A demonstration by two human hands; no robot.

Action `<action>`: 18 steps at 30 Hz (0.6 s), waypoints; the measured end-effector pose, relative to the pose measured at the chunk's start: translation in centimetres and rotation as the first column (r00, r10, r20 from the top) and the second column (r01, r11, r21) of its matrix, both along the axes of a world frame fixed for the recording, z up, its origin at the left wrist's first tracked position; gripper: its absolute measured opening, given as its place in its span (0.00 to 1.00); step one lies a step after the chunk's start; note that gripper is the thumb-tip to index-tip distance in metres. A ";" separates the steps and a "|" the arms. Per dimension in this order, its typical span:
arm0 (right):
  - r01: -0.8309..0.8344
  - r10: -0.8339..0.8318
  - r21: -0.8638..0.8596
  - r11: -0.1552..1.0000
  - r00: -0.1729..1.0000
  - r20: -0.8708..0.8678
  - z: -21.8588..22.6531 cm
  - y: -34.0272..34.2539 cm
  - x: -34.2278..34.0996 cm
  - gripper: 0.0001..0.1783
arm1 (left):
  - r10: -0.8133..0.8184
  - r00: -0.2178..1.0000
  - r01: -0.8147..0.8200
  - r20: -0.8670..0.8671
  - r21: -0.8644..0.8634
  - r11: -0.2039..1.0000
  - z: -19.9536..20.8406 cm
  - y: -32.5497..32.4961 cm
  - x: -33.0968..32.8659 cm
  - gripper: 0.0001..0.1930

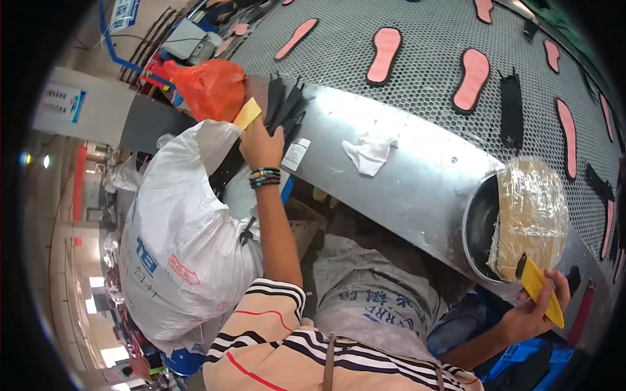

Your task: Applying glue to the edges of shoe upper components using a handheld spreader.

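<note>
My left hand, with beaded bracelets at the wrist, reaches to the table's left end. Its fingers are closed around a flat yellow piece whose kind I cannot tell. Right beside it lies a bundle of black strap-like strips. In my right hand is a brush with a broad yellow handle and a dark tip. The tip is held close to the front edge of a round dark bowl. A thick cover wrapped in clear tape hides the bowl's right part.
Pink insole-shaped pieces with dark rims and a black strip lie on the perforated conveyor belt. A white cloth rests on the metal ledge. A large white sack and an orange plastic bag stand left.
</note>
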State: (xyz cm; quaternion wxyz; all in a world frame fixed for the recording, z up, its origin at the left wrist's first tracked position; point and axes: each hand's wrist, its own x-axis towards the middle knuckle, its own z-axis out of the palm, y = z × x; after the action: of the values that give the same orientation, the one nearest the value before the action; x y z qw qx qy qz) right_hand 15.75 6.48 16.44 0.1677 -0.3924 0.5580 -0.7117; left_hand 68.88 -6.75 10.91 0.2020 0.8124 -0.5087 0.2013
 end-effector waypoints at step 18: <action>-0.293 0.296 0.079 0.953 0.955 -0.020 0.8 -2.6 1.4 0.10 | 0.198 0.971 -0.068 -0.132 0.642 0.764 -3.2 -9.2 18.6 0.31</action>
State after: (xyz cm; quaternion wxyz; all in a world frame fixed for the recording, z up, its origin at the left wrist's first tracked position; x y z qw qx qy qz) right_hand 17.13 3.86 17.24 0.2776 -0.4759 0.5223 -0.6509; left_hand 87.51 -15.99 7.75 -0.0500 0.8824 -0.4655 -0.0469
